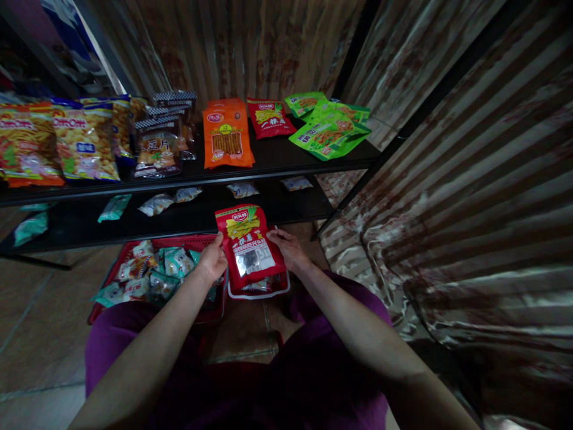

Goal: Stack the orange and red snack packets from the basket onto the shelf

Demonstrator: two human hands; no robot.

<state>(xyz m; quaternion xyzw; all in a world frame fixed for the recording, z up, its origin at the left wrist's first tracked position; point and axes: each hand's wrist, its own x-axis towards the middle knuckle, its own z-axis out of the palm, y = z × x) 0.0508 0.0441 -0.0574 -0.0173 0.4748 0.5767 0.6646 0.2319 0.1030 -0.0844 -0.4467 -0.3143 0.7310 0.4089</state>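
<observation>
Forearms [154, 340] converge where my left hand [213, 260] and right hand [287, 248] pinch the red packet [244, 243] by opposite sides, over the white-rimmed basket [268, 294], before the front edge of the lower shelf [206, 213]: a holding step, I judge, calling for even grip.

Dim light falls on pale-seamed brown floor tiles [40, 346] at eight o'clock. A long, black two-tier shelf rack [271, 157] runs from nine toward one o'clock. A shiny, pleated beige fabric curtain [447, 227] with dark patterning hangs from eleven round to four.
</observation>
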